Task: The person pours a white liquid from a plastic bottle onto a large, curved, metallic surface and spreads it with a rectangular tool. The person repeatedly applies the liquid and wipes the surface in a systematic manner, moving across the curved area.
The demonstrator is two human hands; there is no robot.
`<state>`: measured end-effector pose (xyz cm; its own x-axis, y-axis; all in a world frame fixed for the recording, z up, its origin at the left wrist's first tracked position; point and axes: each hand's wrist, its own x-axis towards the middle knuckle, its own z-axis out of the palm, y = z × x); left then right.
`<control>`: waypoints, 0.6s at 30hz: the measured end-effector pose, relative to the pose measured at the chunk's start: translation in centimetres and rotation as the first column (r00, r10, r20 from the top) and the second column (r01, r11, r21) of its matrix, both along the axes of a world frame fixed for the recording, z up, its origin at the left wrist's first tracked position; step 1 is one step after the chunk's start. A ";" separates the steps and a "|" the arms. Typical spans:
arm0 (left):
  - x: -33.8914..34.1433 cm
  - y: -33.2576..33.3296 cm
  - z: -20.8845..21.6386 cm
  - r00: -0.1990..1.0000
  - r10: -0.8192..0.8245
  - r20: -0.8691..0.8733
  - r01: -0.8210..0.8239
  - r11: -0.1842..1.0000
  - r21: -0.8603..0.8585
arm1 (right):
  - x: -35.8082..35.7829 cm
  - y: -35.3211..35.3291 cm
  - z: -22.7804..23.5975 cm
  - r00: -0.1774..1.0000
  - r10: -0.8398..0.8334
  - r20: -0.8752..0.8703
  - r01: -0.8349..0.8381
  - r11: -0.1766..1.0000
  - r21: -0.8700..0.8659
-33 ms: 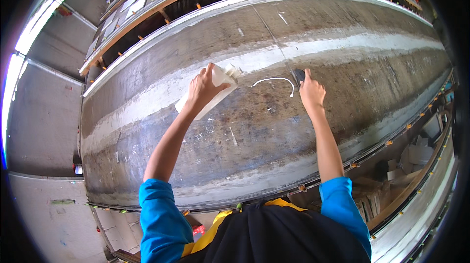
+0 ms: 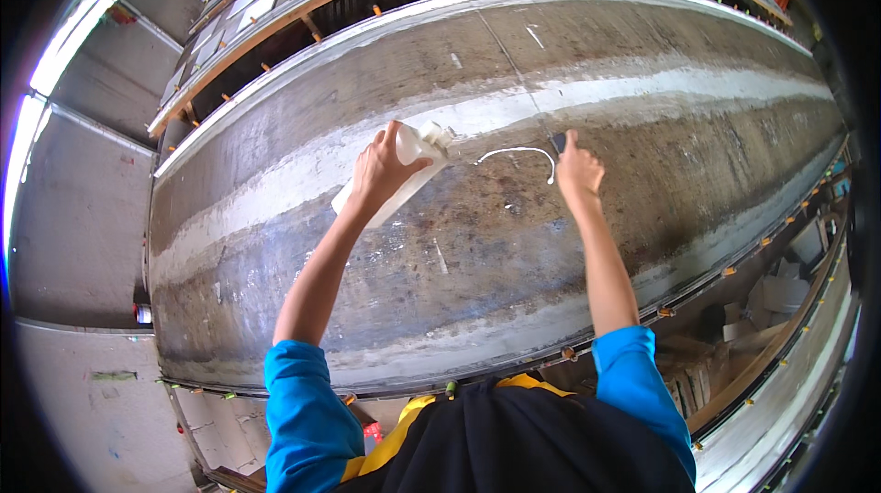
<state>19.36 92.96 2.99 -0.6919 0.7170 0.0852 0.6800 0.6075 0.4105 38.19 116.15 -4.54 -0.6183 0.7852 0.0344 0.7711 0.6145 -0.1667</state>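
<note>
- While the left hand (image 2: 378, 172) curls around a white jug (image 2: 405, 191), between ten and eleven o'clock from centre,
- the right hand (image 2: 580, 172) clasps a dark tool (image 2: 559, 140), two o'clock;
- between, a white streak (image 2: 523, 149).

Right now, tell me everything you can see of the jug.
The jug is long and whitish, seemingly plastic, with a short neck. It slants over the stained table, neck toward the upper right of the view. The left hand grips it, hiding part. I can't tell whether it touches the table.
</note>
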 end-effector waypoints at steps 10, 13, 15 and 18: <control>-0.6 -14.1 -1.6 0.916 0.262 0.304 -0.381 0.804 0.457 | -8.9 -5.5 0.7 0.988 0.138 0.072 -0.131 0.987 -0.088; -0.1 -15.8 -0.8 0.909 0.296 0.294 -0.410 0.767 0.494 | -9.0 -3.2 -1.2 0.992 -0.092 0.089 0.097 0.994 -0.051; -0.4 -16.0 -1.1 0.908 0.318 0.272 -0.418 0.737 0.531 | -10.6 -6.5 -3.9 0.991 0.052 0.121 -0.075 0.978 0.192; -0.7 -16.5 -2.3 0.901 0.354 0.253 -0.434 0.690 0.579 | -13.2 -13.8 -5.6 0.913 0.403 0.059 -0.381 0.794 0.474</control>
